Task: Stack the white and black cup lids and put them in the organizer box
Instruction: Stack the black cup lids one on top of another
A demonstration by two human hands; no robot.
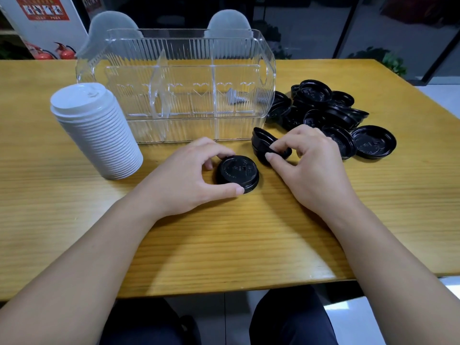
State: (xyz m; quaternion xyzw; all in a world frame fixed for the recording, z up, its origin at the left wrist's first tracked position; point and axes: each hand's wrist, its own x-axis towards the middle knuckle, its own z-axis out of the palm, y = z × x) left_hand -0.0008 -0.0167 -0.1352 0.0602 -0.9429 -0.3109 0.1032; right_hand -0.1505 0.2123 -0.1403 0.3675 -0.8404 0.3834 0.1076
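Black cup lids lie in a loose heap on the right side of a wooden table, just right of a clear plastic organizer box, as a seated person works on them with both hands. At the table's middle, the left hand curls round a short stack of black lids standing top-up on the wood, thumb against its near rim and fingertips over its far edge. Just to the right, the right hand pinches a tilted black lid between thumb and forefinger, the other fingers bent loosely above it; that lid leans on another one or two black lids beneath it (the count cannot be told), close in front of the box's near right corner. A tall stack of white lids stands on the left of the table, touching or nearly touching the box's left end. The ribbed box, divided into compartments by clear partitions, holds no lids that can be made out; two translucent rounded flaps rise behind its back wall. Red fire extinguishers stand on the floor beyond the table's far left edge, below a red poster on the wall.
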